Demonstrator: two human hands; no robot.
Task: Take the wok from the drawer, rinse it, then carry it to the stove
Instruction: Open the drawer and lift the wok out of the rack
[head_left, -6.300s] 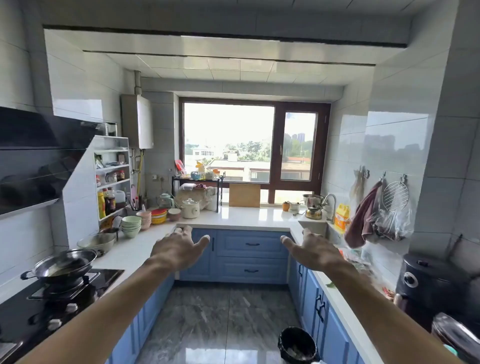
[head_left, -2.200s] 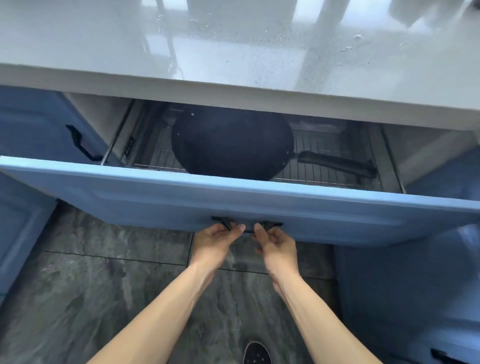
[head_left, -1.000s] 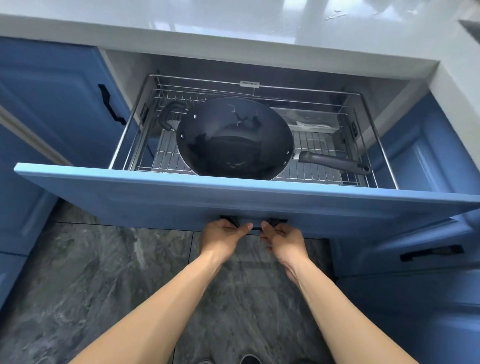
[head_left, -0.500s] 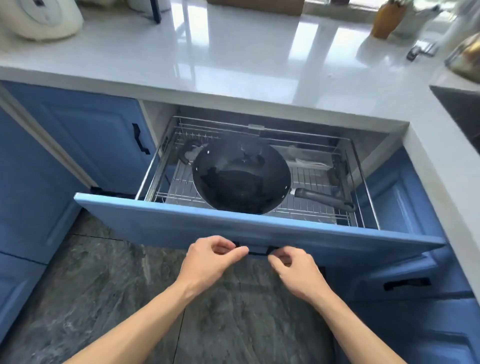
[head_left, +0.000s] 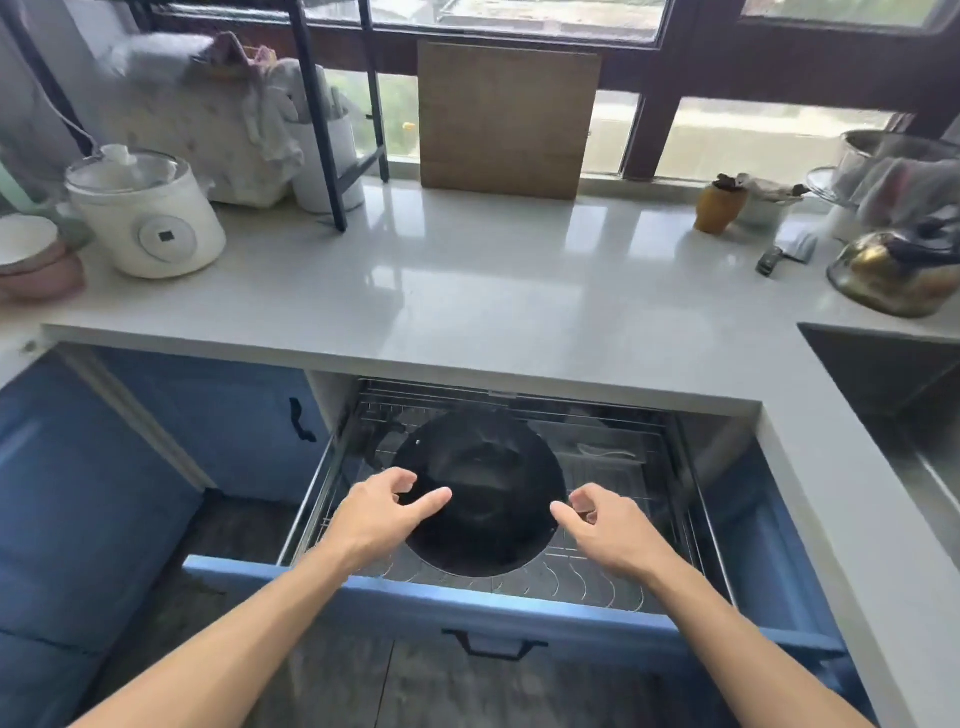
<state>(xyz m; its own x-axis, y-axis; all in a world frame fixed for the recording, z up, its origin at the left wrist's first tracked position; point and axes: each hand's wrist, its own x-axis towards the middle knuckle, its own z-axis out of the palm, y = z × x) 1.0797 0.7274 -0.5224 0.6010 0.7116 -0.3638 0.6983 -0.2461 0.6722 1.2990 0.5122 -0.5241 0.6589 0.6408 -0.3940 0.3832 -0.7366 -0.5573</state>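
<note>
Drawer handle (head_left: 494, 643) released; left hand (head_left: 379, 517) and right hand (head_left: 608, 530), grips open and empty, raised over the wok (head_left: 483, 488) at 9 and 3 o'clock; lift judged next.

White countertop (head_left: 467, 291), blue cabinets (head_left: 93, 493), window (head_left: 753, 130)

The white countertop (head_left: 467, 291) carries a white electric cooker (head_left: 148, 215) near its left edge, with stacked bowls (head_left: 31, 260) at that edge beside it, and a wooden cutting board (head_left: 506, 119) standing upright against the window at the back edge. Toward the back right corner stand a small yellow pot (head_left: 719, 208) and a brass kettle (head_left: 896, 270), the kettle just behind the sink (head_left: 883, 374) cut into the right side. Below the front edge, the open drawer's wire rack (head_left: 597, 577) holds the black wok (head_left: 483, 499).
</note>
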